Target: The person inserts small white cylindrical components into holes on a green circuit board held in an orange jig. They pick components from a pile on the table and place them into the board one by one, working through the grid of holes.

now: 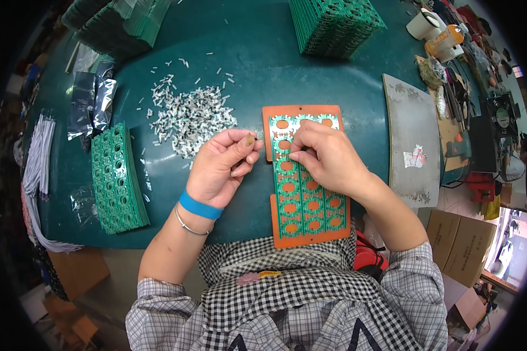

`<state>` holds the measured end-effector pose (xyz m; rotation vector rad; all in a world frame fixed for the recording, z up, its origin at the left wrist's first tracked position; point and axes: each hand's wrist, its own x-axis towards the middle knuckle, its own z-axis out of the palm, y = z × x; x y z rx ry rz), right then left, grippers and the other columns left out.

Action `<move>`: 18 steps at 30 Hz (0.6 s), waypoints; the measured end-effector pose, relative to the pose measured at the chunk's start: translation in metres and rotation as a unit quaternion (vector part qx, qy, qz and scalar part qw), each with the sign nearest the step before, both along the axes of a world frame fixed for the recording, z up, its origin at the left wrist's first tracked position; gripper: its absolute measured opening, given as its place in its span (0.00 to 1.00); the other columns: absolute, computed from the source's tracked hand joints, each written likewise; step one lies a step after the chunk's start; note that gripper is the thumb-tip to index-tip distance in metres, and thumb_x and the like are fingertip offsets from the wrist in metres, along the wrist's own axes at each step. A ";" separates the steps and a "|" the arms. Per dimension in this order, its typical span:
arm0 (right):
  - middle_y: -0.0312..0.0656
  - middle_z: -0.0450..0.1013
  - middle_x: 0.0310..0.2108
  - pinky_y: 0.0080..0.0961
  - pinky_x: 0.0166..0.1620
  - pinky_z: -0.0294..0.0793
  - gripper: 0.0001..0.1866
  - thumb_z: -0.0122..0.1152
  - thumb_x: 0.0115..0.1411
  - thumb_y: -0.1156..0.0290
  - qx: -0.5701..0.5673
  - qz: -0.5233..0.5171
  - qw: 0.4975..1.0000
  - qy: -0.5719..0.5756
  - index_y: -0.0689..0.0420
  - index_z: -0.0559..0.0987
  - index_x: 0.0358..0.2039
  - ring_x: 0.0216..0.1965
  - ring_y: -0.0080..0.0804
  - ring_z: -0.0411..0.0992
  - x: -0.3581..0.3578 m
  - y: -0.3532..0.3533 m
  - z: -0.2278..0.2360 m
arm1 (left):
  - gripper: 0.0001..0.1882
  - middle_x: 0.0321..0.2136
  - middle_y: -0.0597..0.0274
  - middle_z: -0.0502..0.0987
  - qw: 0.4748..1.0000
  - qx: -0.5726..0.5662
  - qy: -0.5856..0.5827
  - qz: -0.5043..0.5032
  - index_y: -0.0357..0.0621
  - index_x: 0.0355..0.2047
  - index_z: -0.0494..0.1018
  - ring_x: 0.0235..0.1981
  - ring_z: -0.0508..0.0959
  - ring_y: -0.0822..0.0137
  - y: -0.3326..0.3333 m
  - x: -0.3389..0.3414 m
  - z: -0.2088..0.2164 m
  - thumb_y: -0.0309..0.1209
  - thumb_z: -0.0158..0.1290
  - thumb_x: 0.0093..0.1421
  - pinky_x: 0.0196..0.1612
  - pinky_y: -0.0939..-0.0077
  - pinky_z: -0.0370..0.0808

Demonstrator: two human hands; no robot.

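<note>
A green circuit board panel with rows of oval openings lies on an orange backing plate in front of me. Over its upper part is my right hand, thumb and fingers pinched close to the panel's left column; whatever is in the pinch is too small or hidden. Just left of the panel, my left hand is raised with its fingers curled and thumb against the index finger. A tiny dark bit shows at those fingertips, too small to name. A blue band circles the left wrist.
Small whitish parts are heaped beyond my left hand. Stacked green panels stand at left, far left and far right. White cables hang at the left edge. A grey board lies at right.
</note>
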<state>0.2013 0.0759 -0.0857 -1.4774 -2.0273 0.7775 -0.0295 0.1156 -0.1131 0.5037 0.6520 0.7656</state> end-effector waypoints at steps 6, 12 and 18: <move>0.43 0.73 0.32 0.38 0.38 0.75 0.06 0.65 0.54 0.75 0.037 -0.002 0.999 -0.003 0.60 0.76 0.27 0.34 0.45 0.75 -0.001 0.000 -0.006 | 0.07 0.35 0.56 0.78 1.000 -0.007 0.016 -0.005 0.38 0.42 0.74 0.28 0.72 0.76 0.000 0.002 0.005 0.26 0.55 0.65 0.20 0.90 0.62; 0.42 0.72 0.32 0.34 0.35 0.75 0.06 0.65 0.53 0.79 0.103 -0.022 0.994 -0.034 0.60 0.77 0.31 0.33 0.41 0.75 -0.010 -0.004 -0.014 | 0.05 0.34 0.57 0.78 1.000 -0.007 0.021 -0.006 0.39 0.40 0.74 0.27 0.71 0.77 0.000 0.002 0.003 0.26 0.55 0.65 0.20 0.90 0.62; 0.42 0.71 0.32 0.35 0.32 0.76 0.08 0.66 0.52 0.77 0.131 0.024 0.986 -0.100 0.59 0.77 0.32 0.31 0.42 0.75 -0.014 -0.008 -0.006 | 0.04 0.32 0.59 0.78 0.999 0.018 0.019 -0.024 0.38 0.36 0.75 0.27 0.70 0.76 -0.002 0.002 -0.002 0.26 0.57 0.64 0.21 0.89 0.61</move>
